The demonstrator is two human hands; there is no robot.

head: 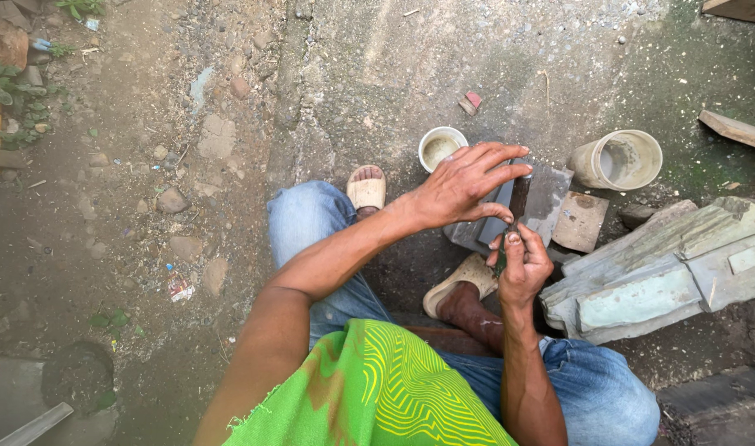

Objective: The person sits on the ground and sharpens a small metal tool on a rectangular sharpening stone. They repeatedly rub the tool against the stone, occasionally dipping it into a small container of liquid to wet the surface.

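Head view: person seated over bare ground.
Left hand (pixel 464 183): fingers spread flat, pressing on the blade (pixel 519 196).
Right hand (pixel 522 266): closed around the blade's handle.
Blade: lies on the grey sharpening stone (pixel 549 198), between both hands.
Nearby: white cup (pixel 441 147), tipped plastic container (pixel 618 159).

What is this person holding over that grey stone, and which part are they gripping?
The right hand grips a knife by its handle end. The left hand lays its fingertips flat on the blade, over the grey stone.

Dull metal blade (pixel 519 198); rough grey stone (pixel 551 198); matt plastic cup (pixel 441 147).
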